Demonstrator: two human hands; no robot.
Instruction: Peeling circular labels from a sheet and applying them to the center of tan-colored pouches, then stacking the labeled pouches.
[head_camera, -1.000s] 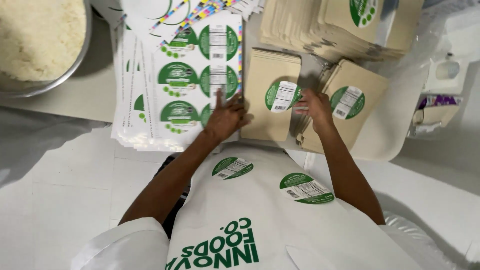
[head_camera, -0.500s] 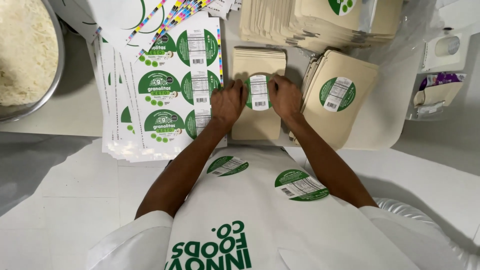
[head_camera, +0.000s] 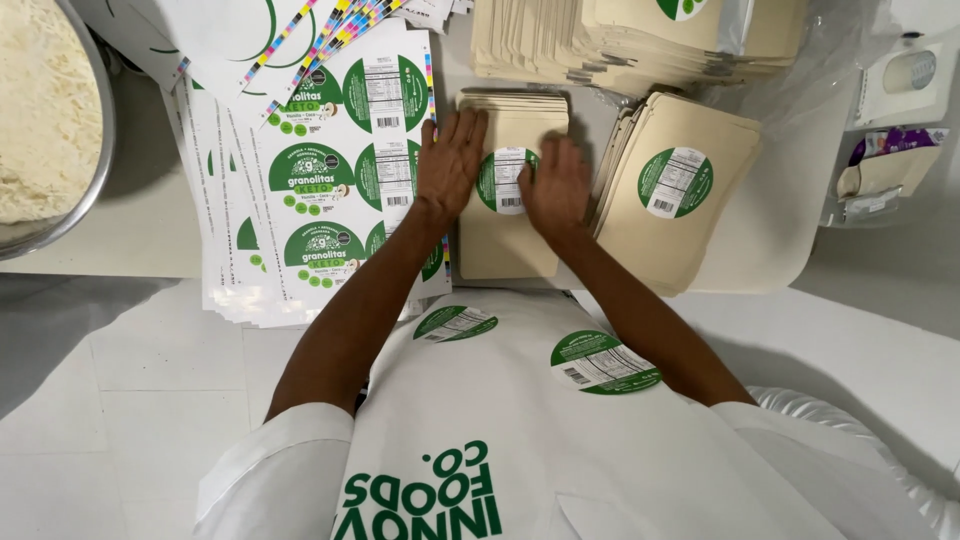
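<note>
- Two hands on one job: my left hand (head_camera: 450, 165) and my right hand (head_camera: 555, 185) both lie flat on the top kraft pouch (head_camera: 505, 235) of a small stack, fingers spread wide, pinching nothing, one either side of the round green label (head_camera: 503, 180).
- That pouch sits on the white table (head_camera: 130, 225), between the sticker sheets (head_camera: 330, 190) on my left and the finished pouches (head_camera: 665, 200) on my right, touching or nearly touching both piles.
- Handling-wise, I'd say it's light and flat, a bit stiff like heavy paper but bendy if grabbed by one corner. I'd pick it up by a long edge or the bottom edge, thumb on top, and keep off the fresh sticker.
- My guess is the label is thin, soft and sticky-backed, so it'll crease or trap bubbles if pushed from the rim inward. Pressing from the middle outward with flat fingers looks safest.
- Looks: plain tan rectangle, matte, with the green-rimmed circle near its upper half and a white printed panel in the centre.
- Two more of those round stickers are parked on my white apron (head_camera: 520, 420).
- Off at far left, a metal bowl (head_camera: 95, 170) holds pale crumbly stuff, and more blank pouches (head_camera: 640, 40) are piled at the back.
</note>
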